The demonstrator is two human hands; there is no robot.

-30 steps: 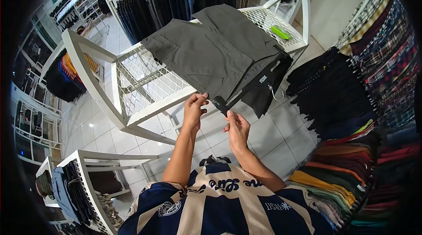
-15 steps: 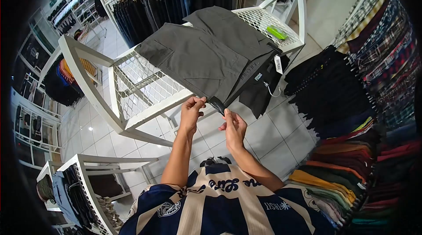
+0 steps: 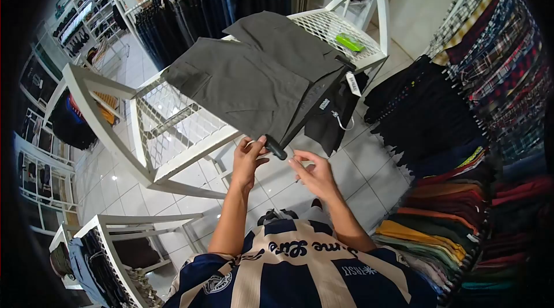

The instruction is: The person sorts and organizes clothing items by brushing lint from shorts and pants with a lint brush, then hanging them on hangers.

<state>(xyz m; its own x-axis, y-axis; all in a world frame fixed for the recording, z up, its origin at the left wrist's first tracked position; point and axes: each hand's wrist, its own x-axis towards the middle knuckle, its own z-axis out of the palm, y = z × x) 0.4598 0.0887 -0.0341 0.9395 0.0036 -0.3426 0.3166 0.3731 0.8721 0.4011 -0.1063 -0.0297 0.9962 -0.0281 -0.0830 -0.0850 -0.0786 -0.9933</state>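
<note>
Grey shorts (image 3: 248, 80) lie spread over a white mesh-topped rack (image 3: 190, 161), their waistband side hanging past its front edge. At that edge my left hand (image 3: 248, 161) pinches a small black object (image 3: 275, 147), perhaps a clip or tag, beside the corner of the shorts. Just right of its tip, my right hand (image 3: 313, 172) has its fingers partly spread, with nothing plainly held. A white tag (image 3: 352, 84) and a white cord loop (image 3: 345, 121) hang at the waistband. On the mesh behind lies a bright green object (image 3: 350, 42).
Dark trousers (image 3: 202, 11) hang behind the rack. To the right are hanging plaid shirts (image 3: 508, 60), black garments (image 3: 421, 112) and coloured garments (image 3: 433, 233). Another white rack (image 3: 109, 250) with folded clothes stands at lower left.
My right hand has come off the black object and its fingers have opened. The black object now shows more fully in my left hand. The view has shifted slightly.
</note>
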